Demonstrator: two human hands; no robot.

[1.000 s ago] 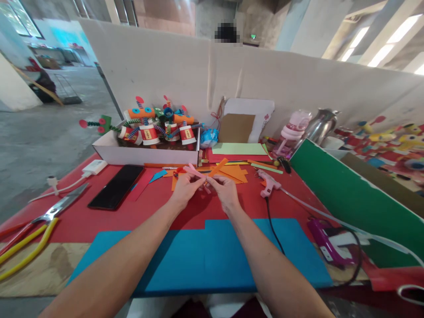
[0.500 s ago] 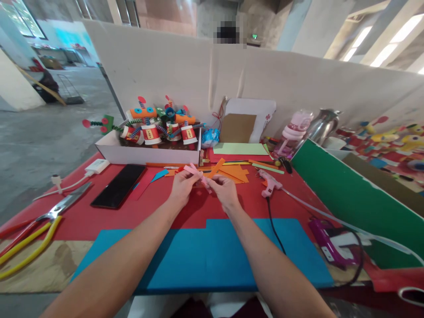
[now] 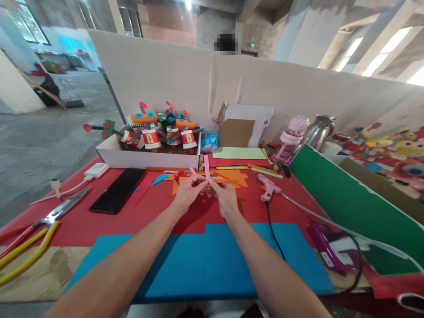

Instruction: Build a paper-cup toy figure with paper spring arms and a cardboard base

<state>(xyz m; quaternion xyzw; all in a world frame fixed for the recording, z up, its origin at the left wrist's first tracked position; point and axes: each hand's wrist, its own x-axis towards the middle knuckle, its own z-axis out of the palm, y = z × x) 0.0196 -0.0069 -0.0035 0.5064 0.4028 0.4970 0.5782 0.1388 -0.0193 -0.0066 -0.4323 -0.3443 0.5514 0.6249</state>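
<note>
My left hand (image 3: 190, 191) and my right hand (image 3: 225, 197) meet above the red table covering, both closed with thumbs and fingertips pinched together. Between the fingertips they grip a pink paper strip (image 3: 207, 167), one end of which stands upright. A second pink end pokes out above my left fingers; whether it belongs to the same strip I cannot tell. An orange paper strip (image 3: 228, 180) extends rightward behind my right fingers, partly hidden by them. Cut orange paper pieces (image 3: 243, 177) lie on the table just beyond the hands.
A white box (image 3: 145, 158) of paper-cup figures stands back left. On the left lie a black phone (image 3: 117, 191) and large scissors (image 3: 53, 217). To the right are a pink glue gun (image 3: 267, 187) with its cord, a purple power strip (image 3: 329, 249) and a green panel (image 3: 351, 203). Blue sheets (image 3: 185, 265) cover the front.
The pink strip has turned from slanting to upright between my fingers. The orange strip has swung from a raised diagonal to nearly level. My hands have drawn closer together.
</note>
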